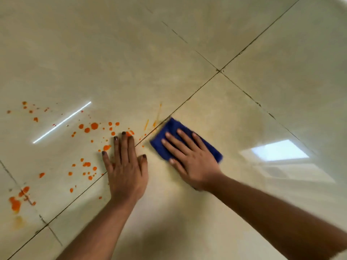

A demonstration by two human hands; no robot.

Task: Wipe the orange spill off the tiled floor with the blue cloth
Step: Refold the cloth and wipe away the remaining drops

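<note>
A folded blue cloth (171,129) lies on the cream tiled floor (131,62) just right of a grout line. My right hand (189,158) presses flat on it with straight, spread fingers. My left hand (125,166) rests flat on the floor beside it, fingertips touching an orange drop. The orange spill (94,126) is scattered as many drops and splashes to the left of my hands, with a larger patch (15,202) at the far left. Thin orange streaks (156,121) run just above the cloth's left corner.
Dark grout lines (219,71) cross the glossy tiles. A window reflection (279,150) and a bright light streak (62,122) shine on the floor. A faint yellowish smear shows on the tile around the cloth.
</note>
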